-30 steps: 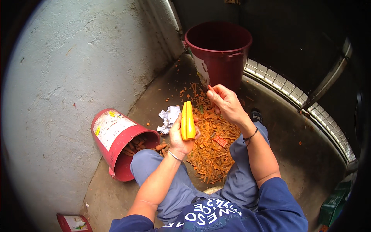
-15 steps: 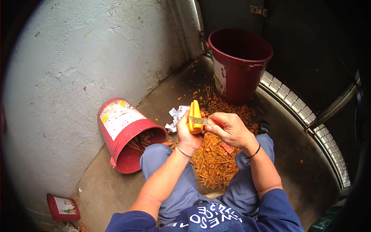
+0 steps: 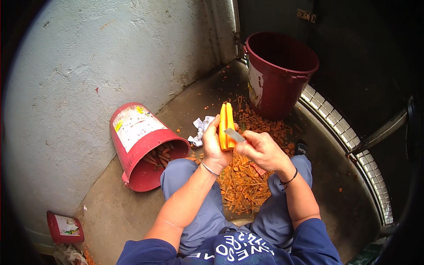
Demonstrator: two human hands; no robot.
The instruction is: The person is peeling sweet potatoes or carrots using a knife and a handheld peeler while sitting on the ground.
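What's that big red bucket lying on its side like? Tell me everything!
The bucket is pinkish-red and looks like plastic. A scuffed white label with yellow patches covers part of its side. It's tipped over on the floor beside the wall. Brownish-orange carrots lie inside. The left knee hides part of its rim; I can't tell whether they touch.

Knife blade (image 3: 234, 135) blurred, handle hidden, shirt (image 3: 280, 255) cropped

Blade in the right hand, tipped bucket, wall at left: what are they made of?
Blade: probably metal; thin, flat, grey, dull sheen.
Tipped bucket: likely moulded plastic, smooth; red inside and out, slight gloss.
Wall: looks like painted plaster or concrete, can't tell which; pale grey, uneven surface with chipped marks.
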